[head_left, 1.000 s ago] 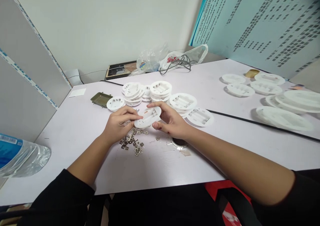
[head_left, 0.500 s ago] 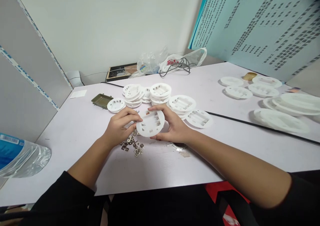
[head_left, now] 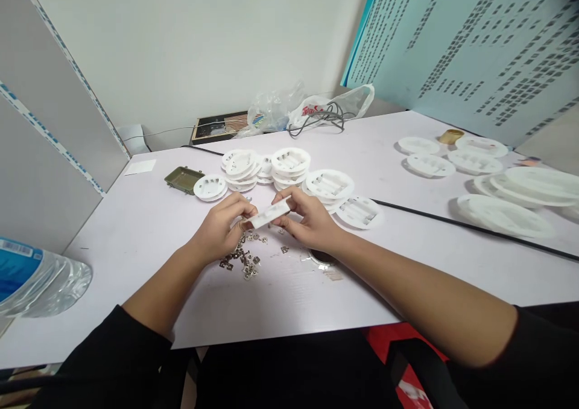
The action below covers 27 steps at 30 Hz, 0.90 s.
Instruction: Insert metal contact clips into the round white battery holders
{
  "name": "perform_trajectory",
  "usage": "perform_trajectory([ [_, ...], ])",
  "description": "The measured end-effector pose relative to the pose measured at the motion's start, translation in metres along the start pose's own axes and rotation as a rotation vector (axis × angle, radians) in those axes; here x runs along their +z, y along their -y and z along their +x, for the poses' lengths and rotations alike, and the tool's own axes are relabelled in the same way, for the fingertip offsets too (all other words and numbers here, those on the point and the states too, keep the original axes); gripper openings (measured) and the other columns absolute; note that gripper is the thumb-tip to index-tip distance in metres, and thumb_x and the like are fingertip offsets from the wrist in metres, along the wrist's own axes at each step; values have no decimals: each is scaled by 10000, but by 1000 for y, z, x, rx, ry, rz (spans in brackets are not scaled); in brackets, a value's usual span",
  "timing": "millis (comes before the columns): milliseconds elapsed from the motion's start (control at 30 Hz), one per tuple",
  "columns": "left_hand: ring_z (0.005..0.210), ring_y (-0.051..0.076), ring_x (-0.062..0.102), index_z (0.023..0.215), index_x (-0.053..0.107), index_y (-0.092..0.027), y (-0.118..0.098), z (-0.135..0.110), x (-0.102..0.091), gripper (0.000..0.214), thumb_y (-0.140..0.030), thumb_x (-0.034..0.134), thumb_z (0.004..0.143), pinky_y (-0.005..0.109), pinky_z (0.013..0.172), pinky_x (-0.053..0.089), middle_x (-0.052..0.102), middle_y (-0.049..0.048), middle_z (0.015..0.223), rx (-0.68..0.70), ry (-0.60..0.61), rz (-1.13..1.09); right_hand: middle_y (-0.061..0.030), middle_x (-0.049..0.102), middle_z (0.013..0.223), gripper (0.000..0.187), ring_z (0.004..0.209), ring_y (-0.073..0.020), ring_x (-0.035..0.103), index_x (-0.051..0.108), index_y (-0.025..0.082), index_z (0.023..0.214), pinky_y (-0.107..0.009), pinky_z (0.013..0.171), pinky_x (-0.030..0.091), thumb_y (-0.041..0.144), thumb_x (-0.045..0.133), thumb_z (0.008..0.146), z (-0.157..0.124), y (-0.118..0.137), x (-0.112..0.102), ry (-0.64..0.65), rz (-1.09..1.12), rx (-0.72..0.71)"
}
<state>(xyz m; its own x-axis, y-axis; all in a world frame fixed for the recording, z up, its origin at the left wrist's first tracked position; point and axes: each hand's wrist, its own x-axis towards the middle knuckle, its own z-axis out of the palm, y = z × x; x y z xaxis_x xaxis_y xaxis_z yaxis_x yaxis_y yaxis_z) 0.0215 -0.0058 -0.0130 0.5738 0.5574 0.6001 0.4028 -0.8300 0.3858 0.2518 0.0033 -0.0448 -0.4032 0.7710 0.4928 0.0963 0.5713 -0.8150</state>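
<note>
Both hands hold one white round plastic disc (head_left: 270, 213) above the table, seen nearly edge-on. My left hand (head_left: 225, 223) pinches its left edge with closed fingers. My right hand (head_left: 309, 218) grips its right edge. Under the hands lies a heap of small metal clips (head_left: 241, 256). Behind them stand stacks of the same white discs (head_left: 289, 163) with battery slots.
A green box (head_left: 183, 179) sits at the back left, a water bottle (head_left: 34, 278) at the near left edge. Plastic bags and a cable (head_left: 316, 113) lie by the wall. More white discs (head_left: 474, 161) lie on the right table. A dark round object (head_left: 322, 257) lies under my right wrist.
The disc faced me flat half a second ago; it is now tilted nearly edge-on. Both hands stay on it at the same spot.
</note>
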Motion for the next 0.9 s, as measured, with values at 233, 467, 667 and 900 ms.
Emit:
perform_trajectory([
  [233, 726, 196, 762, 1025, 653, -160, -6, 1, 4, 135, -287, 619, 994, 319, 655, 650, 751, 68, 768, -387, 213, -625, 19, 606, 553, 421, 533, -197, 648, 405, 249, 825, -317, 505, 428, 525, 723, 828, 0, 4, 5, -17, 85, 262],
  [467, 629, 180, 736, 855, 648, -159, -21, 9, -1, 375, -466, 850, 782, 268, 574, 616, 725, 29, 663, -651, 153, -686, 57, 515, 485, 497, 451, -136, 537, 460, 234, 816, -289, 475, 391, 653, 727, 797, 3, 15, 4, -33, 111, 347],
  [667, 575, 156, 694, 772, 630, -169, -23, 9, 2, 334, -434, 833, 781, 265, 556, 595, 701, 21, 629, -646, 118, -657, 50, 531, 478, 503, 455, -139, 536, 505, 221, 831, -279, 471, 370, 675, 720, 792, 3, 15, 5, -34, 102, 345],
  [900, 629, 159, 698, 885, 653, -162, -20, 3, 10, 204, -317, 758, 805, 278, 575, 598, 708, 33, 739, -587, 45, -616, 37, 559, 496, 488, 477, -161, 575, 515, 219, 843, -291, 485, 389, 649, 737, 789, 4, 16, 5, -54, 102, 352],
])
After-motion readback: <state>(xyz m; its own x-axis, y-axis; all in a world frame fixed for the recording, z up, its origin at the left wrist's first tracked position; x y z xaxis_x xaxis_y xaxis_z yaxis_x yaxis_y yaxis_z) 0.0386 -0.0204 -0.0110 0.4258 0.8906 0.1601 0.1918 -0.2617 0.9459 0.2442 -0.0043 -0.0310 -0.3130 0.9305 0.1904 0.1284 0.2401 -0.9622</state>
